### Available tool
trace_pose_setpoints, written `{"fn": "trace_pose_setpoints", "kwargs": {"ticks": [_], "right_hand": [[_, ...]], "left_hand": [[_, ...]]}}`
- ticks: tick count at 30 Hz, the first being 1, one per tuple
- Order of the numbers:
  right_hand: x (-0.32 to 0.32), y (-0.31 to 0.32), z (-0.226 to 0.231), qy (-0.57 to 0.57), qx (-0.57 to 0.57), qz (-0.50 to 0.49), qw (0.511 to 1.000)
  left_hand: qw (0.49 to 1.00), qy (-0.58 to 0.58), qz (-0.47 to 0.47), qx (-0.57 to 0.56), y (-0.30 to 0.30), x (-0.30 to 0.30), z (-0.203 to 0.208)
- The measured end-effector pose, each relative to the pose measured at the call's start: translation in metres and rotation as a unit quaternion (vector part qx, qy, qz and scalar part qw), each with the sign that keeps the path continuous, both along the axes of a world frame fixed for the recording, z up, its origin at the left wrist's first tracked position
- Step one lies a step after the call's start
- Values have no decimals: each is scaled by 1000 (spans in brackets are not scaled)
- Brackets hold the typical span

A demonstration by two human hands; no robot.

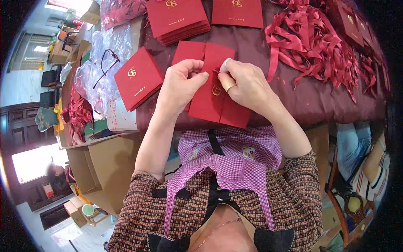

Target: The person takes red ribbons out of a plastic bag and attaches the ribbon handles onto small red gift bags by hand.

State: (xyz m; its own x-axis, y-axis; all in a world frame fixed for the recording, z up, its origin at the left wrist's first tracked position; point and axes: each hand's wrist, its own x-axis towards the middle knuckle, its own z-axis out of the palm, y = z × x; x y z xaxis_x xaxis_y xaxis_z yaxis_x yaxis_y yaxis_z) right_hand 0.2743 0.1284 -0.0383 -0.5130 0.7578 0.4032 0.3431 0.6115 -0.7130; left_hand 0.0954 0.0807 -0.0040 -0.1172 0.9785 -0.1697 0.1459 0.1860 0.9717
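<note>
A red folded card [205,110] with a gold emblem lies at the table's near edge, angled toward me, its upper part between my hands. My left hand [181,82] is closed over its left side, thumb and index finger bent together; what they pinch, if anything, is hidden. My right hand [247,85] is closed at the card's upper middle, a gold ring on one finger and something white round a fingertip. A small dark red bit shows at its fingertips, against the card. Another red card [183,53] lies partly under the first.
Stacks of red cards stand left [138,77] and far [178,19], with more cards [237,12] beside. Loose red ribbons [312,46] heap at right. Clear plastic and eyeglasses [105,69] lie left. A cardboard box [109,168] stands below; another person's legs [352,147] show at right.
</note>
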Motion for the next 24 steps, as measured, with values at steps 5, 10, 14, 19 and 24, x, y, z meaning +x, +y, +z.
{"fn": "trace_pose_setpoints", "kwargs": {"ticks": [5,10,14,19,24], "right_hand": [[0,0,-1,-11,6,-2,1000],[0,0,0,-7,-5,1,1000],[1,-1,4,-6,-23,-3,1000],[-1,-1,12,-14,-21,6,1000],[-5,0,23,-30,-35,8,999]], "left_hand": [[997,-77,15,0,1,1,-5],[994,-103,23,-1,1,0,-6],[996,-90,24,13,1,0,-8],[997,-51,29,43,-1,3,-9],[997,5,30,74,-2,3,-9]]}}
